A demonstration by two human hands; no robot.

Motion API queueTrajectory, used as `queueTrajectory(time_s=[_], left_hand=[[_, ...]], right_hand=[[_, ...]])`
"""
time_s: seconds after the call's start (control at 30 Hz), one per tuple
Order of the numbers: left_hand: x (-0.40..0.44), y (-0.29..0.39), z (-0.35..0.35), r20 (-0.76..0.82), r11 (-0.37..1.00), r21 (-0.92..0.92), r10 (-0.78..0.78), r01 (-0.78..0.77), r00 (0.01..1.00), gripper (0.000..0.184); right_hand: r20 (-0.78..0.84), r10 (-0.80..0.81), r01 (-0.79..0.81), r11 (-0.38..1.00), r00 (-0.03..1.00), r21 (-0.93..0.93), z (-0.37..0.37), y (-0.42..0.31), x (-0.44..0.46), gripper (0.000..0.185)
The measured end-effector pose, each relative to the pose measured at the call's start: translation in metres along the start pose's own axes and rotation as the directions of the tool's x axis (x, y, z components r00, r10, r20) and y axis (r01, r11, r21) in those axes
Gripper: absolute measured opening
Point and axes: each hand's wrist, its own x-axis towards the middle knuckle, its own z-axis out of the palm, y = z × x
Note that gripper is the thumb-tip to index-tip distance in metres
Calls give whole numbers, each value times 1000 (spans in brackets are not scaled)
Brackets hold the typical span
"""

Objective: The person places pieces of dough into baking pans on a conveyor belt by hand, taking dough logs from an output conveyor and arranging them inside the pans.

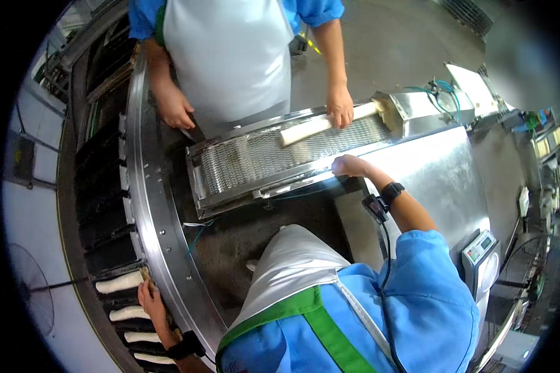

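Note:
My left hand [150,301] reaches down at lower left to the near end of a black tray, its fingers stretched out beside a long white dough piece [119,283]. A small brownish strip [145,273] shows at its fingertips; I cannot tell if it belongs to the tray. My right hand [350,165] is closed at the near edge of the mesh conveyor [249,158], and whatever lies inside its fingers is hidden by glare. Across the conveyor, a co-worker's hand [340,107] rests on a long dough roll [308,129]. The co-worker's other hand [175,107] grips a dark flat tool [196,129].
A curved steel rail [162,230] runs between me and the row of black trays [106,208], several of which carry dough pieces. To the right stand a steel table [426,165], a metal machine housing [426,112] at the conveyor's end, and a digital scale [480,252].

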Motion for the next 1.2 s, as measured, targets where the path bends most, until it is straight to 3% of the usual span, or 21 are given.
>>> queueTrajectory(time_s=[0.1,0.2,0.27,0.33,0.4,0.43,0.47,0.5,0.53,0.57,0.6,0.67,0.7,0.77,0.83,0.9,0.93,1.0,1.07,1.13,1.2], left_hand=[[7,-4,22,-20,996,-34,87,-88,996,37],[5,-4,38,-18,983,8,182,-182,983,39],[-3,32,34,32,992,41,116,-117,993,40],[-12,41,35,79,996,8,86,-87,993,40],[-15,34,44,13,980,115,161,-161,987,40],[-20,41,44,2,978,140,154,-153,988,42],[-21,47,42,19,979,169,112,-113,994,44],[-19,37,54,-16,978,192,86,-82,996,48],[-18,38,57,-30,987,155,49,-44,998,50],[-18,40,59,-42,993,117,21,-16,999,51],[-18,41,61,-70,993,111,-29,37,997,51],[-19,39,71,-110,993,104,-40,52,993,52],[-18,39,74,-123,993,92,-68,80,990,52],[-18,36,81,-222,992,123,56,-29,973,52],[-20,50,72,-279,991,130,42,-6,959,52],[-19,56,66,-333,990,139,38,9,942,52],[-18,57,65,-335,993,116,36,3,942,52],[-21,55,66,-348,997,83,23,6,937,51],[-21,53,70,-315,992,122,28,11,949,50],[-20,56,68,-307,995,101,17,15,952,50],[-22,60,65,-293,996,89,22,4,956,49]], right_hand=[[-235,-141,94,975,962,-199,0,33,12,36],[-325,-260,136,924,910,-357,-1,61,25,41],[-298,-204,100,939,933,-330,-3,77,32,43],[-227,-160,104,965,961,-240,-5,78,35,32],[-364,-428,319,891,827,-324,2,110,52,20],[-351,-440,279,861,826,-425,4,126,66,18],[-180,-268,230,951,946,-205,-9,105,59,43],[-216,-374,298,901,902,-316,-12,103,56,41],[-208,-463,423,881,862,-211,-10,107,61,37],[-224,-449,407,889,865,-209,-11,96,55,31],[-147,-278,298,944,949,142,-10,102,61,29],[34,-206,144,786,978,601,-17,63,38,22],[60,-196,140,852,979,505,-18,63,41,21],[111,-176,138,947,978,290,-22,64,47,23],[93,-100,92,992,991,83,-25,72,54,22],[-55,-112,98,973,992,-210,-26,71,54,15],[-74,-191,185,979,979,-88,-26,60,46,13],[15,-82,82,932,997,-354,-35,47,42,21],[-83,-185,185,983,979,-10,-31,34,29,16],[-131,-221,188,956,966,-227,-27,41,42,14],[-34,-181,173,969,983,-175,-29,14,20,17]])
